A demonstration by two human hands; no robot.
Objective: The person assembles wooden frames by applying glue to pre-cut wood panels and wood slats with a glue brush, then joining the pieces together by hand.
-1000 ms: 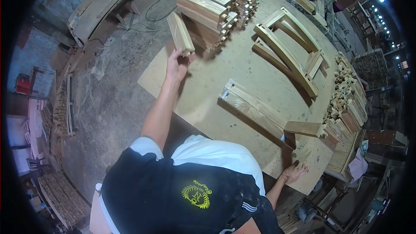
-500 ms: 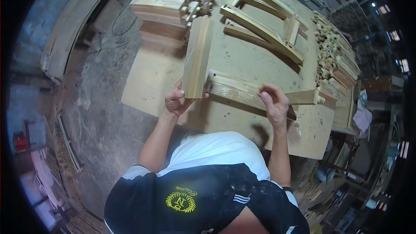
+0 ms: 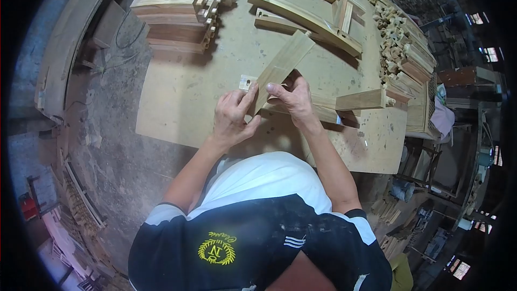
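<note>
My left hand point(image 3: 232, 114) grips the lower end of a flat wooden piece point(image 3: 285, 62), which is tilted with its far end up to the right. My right hand point(image 3: 295, 97) is closed on the same piece from the right side, its thumb against the near face. Beneath the hands lies another wooden rail point(image 3: 326, 114) with a mortise slot point(image 3: 247, 82) at its left end, partly hidden by the held piece. A short wooden piece with a tenon point(image 3: 363, 100) meets that rail on the right.
A pale plywood tabletop point(image 3: 172, 102) carries everything. Stacked tenoned boards point(image 3: 167, 8) stand at the back left. Assembled wooden frames point(image 3: 307, 19) lie at the back. A pile of tenoned pieces point(image 3: 401, 48) lines the right edge, beside a pink cloth point(image 3: 442, 117).
The wooden piece has tilted from upright to leaning right and moved rightward. My right hand, empty before, has come left and taken hold of it. The whole view has shifted slightly.
</note>
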